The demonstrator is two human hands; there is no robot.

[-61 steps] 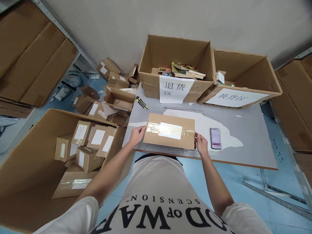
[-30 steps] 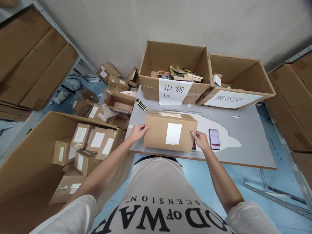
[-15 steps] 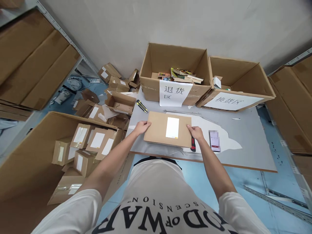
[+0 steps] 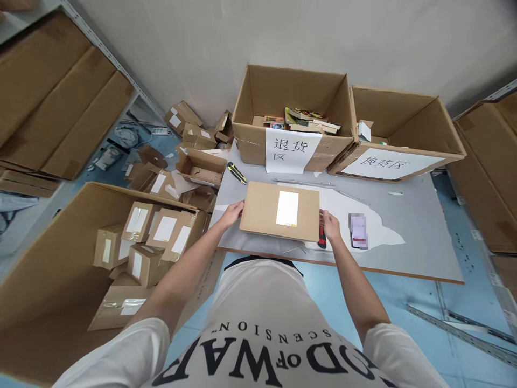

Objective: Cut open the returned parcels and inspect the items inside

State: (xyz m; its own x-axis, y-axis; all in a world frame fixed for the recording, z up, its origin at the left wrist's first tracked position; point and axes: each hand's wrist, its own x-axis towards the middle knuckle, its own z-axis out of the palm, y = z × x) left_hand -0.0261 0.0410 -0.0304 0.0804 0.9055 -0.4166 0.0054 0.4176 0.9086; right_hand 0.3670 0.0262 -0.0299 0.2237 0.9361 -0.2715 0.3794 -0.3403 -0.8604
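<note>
My left hand [image 4: 231,214] and right hand [image 4: 330,225] grip the parcel [image 4: 280,210] by its ends on the desk [image 4: 407,215]. A slip could knock the cutter [image 4: 322,236] or phone [image 4: 358,230] just to the right.

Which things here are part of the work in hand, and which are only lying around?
In hand:
- parcel, flat on the table
- left hand and right hand, one at each end

Lying about:
- phone
- yellow knife
- red-handled tool
- two labelled boxes
</note>
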